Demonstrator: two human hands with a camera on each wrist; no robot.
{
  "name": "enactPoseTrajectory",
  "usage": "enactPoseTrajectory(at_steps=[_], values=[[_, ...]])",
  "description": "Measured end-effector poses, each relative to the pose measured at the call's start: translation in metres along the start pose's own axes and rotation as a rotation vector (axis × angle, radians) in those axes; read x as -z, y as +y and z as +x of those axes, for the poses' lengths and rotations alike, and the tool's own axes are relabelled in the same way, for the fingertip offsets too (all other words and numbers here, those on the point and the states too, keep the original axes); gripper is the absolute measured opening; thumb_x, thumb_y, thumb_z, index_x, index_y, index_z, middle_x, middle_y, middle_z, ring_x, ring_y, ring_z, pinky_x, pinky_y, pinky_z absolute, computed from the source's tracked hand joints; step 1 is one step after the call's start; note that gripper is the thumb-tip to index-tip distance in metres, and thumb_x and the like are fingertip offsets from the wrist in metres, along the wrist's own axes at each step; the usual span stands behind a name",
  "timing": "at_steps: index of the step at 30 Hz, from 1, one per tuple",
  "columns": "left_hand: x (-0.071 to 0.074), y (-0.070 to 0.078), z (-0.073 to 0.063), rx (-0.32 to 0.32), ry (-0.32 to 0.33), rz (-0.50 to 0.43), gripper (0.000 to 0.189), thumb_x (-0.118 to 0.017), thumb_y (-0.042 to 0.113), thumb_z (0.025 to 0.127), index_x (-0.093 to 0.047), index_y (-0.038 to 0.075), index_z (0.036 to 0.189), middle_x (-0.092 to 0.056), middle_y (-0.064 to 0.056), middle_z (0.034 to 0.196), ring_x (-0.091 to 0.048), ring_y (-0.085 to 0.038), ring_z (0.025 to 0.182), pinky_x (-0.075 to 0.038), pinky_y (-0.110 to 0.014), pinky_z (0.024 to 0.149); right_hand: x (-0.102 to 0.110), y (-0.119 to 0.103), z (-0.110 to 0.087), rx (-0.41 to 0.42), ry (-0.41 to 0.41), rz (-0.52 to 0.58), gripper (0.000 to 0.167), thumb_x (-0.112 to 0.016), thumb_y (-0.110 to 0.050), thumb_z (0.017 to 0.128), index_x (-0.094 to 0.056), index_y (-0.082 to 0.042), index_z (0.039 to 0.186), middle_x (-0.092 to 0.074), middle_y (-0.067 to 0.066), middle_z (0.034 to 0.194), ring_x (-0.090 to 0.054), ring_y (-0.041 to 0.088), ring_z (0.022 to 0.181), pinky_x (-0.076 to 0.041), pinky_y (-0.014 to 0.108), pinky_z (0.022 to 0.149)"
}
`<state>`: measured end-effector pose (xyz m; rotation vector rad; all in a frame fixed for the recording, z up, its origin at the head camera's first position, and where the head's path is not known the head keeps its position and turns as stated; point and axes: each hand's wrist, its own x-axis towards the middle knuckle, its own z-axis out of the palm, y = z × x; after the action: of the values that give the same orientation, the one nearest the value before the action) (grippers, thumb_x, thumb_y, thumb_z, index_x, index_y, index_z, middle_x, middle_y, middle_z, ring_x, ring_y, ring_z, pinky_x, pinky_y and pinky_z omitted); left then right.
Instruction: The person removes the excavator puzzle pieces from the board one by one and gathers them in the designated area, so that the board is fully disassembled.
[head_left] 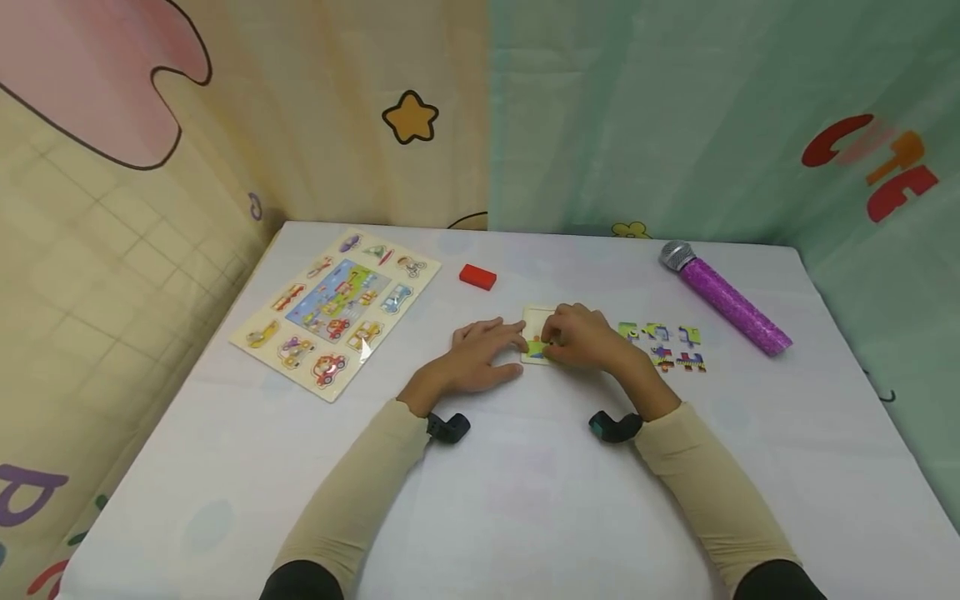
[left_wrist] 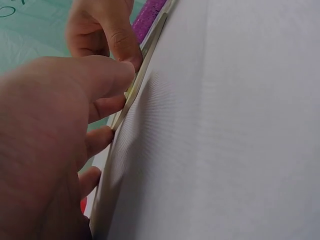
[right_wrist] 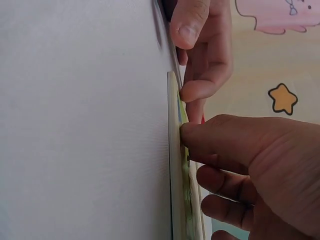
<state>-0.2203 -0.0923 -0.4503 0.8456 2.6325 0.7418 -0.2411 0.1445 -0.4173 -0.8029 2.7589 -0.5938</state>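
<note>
A small cream jigsaw tray (head_left: 534, 317) lies flat near the middle of the table, with a green and yellow picture part (head_left: 536, 348) in its lower left. My left hand (head_left: 480, 358) rests beside it, fingers extended, their tips touching its left edge. Over the tray's right side is my right hand (head_left: 581, 337), with thumb and fingers bent together. In the right wrist view its thumb (right_wrist: 192, 135) meets the picture surface and seems to pinch a puzzle piece, mostly hidden by the fingers. Several loose puzzle pieces (head_left: 662, 358) lie right of the tray.
A large picture puzzle board (head_left: 300, 375) with vehicle and toy pictures lies at the left. Behind the tray is a red block (head_left: 477, 277). A purple glittery microphone (head_left: 727, 300) lies at the right back. Printed curtains (head_left: 637, 125) hang behind the white table (head_left: 510, 500).
</note>
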Motion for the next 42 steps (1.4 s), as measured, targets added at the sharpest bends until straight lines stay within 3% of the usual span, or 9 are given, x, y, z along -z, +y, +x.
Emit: enactPoseTrajectory(at_steps=[8, 24, 32, 38, 42], values=[[0.003, 0.002, -0.002, 0.009, -0.024, -0.014, 0.031, -0.067, 0.037, 0.096, -0.057, 0.029, 0.124, -0.031, 0.010, 0.163, -0.014, -0.021, 0.152, -0.011, -0.055, 0.113, -0.003, 0.008, -0.001, 0.047, -0.034, 0.212, 0.013, -0.074, -0.008, 0.092, -0.066, -0.005, 0.101, -0.060, 0.004, 0.091, -0.055, 0.019, 0.082, -0.048, 0.035, 0.076], [0.003, 0.002, -0.001, -0.002, -0.008, -0.022, 0.049, -0.070, 0.037, 0.095, -0.054, 0.024, 0.139, -0.031, 0.010, 0.162, -0.014, -0.019, 0.152, -0.010, -0.053, 0.114, 0.001, 0.015, -0.004, 0.103, -0.005, 0.312, 0.004, -0.067, -0.007, 0.096, -0.063, -0.005, 0.096, -0.058, 0.001, 0.085, -0.053, 0.020, 0.079, -0.045, 0.035, 0.070], [0.002, 0.000, -0.001, 0.001, -0.012, -0.017, 0.048, -0.068, 0.037, 0.096, -0.054, 0.024, 0.140, -0.031, 0.011, 0.163, -0.014, -0.019, 0.152, -0.009, -0.053, 0.115, 0.004, 0.015, -0.004, 0.105, 0.015, 0.329, 0.003, -0.065, -0.006, 0.096, -0.063, -0.007, 0.097, -0.063, 0.000, 0.090, -0.056, 0.019, 0.084, -0.047, 0.037, 0.075], [0.000, 0.001, 0.001, -0.004, -0.006, -0.004, 0.044, -0.064, 0.038, 0.099, -0.054, 0.025, 0.140, -0.030, 0.011, 0.163, -0.013, -0.018, 0.152, -0.009, -0.052, 0.115, 0.027, 0.021, -0.021, 0.081, 0.114, 0.371, 0.008, -0.063, -0.004, 0.096, -0.063, -0.012, 0.096, -0.064, 0.002, 0.092, -0.057, 0.022, 0.089, -0.044, 0.042, 0.078], [0.000, 0.002, 0.001, 0.006, -0.002, 0.019, 0.045, -0.062, 0.037, 0.100, -0.053, 0.025, 0.142, -0.030, 0.010, 0.163, -0.013, -0.019, 0.152, -0.009, -0.052, 0.115, 0.042, 0.033, -0.047, 0.030, 0.112, 0.355, 0.008, -0.062, -0.005, 0.098, -0.063, -0.013, 0.096, -0.064, 0.005, 0.091, -0.057, 0.024, 0.086, -0.047, 0.038, 0.072]])
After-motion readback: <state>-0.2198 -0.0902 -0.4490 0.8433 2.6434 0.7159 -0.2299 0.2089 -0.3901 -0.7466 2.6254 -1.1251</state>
